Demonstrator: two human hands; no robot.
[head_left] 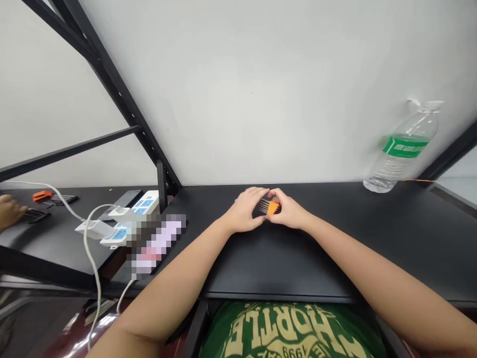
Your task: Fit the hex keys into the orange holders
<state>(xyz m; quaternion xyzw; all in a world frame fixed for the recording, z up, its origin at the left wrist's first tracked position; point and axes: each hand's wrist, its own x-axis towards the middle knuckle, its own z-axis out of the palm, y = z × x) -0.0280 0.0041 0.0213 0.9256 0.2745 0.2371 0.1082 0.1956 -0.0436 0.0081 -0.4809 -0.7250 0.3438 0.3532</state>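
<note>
Both my hands meet over the middle of the black table [335,248], near the wall. Between them is a small tool set [269,206] with an orange holder and a fan of thin metal keys. My left hand [244,211] curls its fingers around the dark key end. The orange end is pinched in my right hand [288,211]. The tool is lifted slightly or resting just at the tabletop; I cannot tell which.
A clear water bottle [402,149] with a green label stands at the back right. White power strips [130,216] and cables lie left, beside a black frame post [161,185]. Another person's hand [9,211] rests far left near another orange tool [41,196].
</note>
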